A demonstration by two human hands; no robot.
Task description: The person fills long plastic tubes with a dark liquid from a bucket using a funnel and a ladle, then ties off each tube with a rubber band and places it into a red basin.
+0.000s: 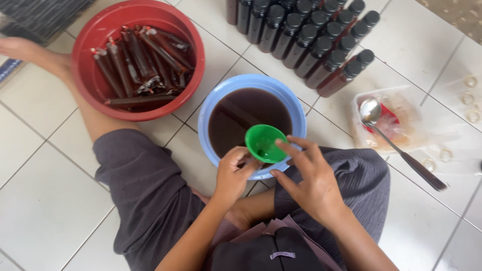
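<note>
A small green plastic funnel (265, 143) is sitting over the near rim of a round blue plastic basin (211, 108) that is holding dark brown liquid (248, 118), right in front of the seated person's knees. The right hand (306, 178) is pinching the funnel's rim between thumb and forefinger, the other fingers spread loosely. The left hand (233, 173) is curling closed just beneath the funnel; what it is gripping there is hidden, so I cannot tell what it is holding. Beyond the basin, to the left, a red plastic bowl (88, 60) is holding long sealed tube packs of dark liquid (140, 62), and farther back dark filled bottles with black caps (314, 37) are standing in tight rows on the white tiled floor (45, 190). To the right, a metal ladle (386, 135) is resting across a clear plastic tray (401, 128). The funnel is leaning slightly, so any pour could run over its edge onto lap or tiles; a knock from either wrist could also slop the nearly full basin.
</note>
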